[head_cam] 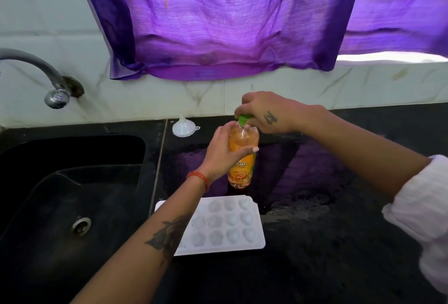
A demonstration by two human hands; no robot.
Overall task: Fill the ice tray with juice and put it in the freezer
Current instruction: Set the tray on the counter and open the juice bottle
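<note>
An orange juice bottle (242,170) with a green cap (244,119) stands upright on the black counter. My left hand (221,151) grips the bottle's upper body, thumb across its front. My right hand (261,112) is curled round the green cap from above. In front of the bottle lies a white ice tray (228,226), its cups holding no juice; my left forearm crosses over its left part.
A small white funnel (184,127) stands upside down at the back of the counter (327,243), left of the bottle. A black sink (72,194) with a drain and a metal tap (55,95) fills the left. A purple curtain (218,24) hangs behind.
</note>
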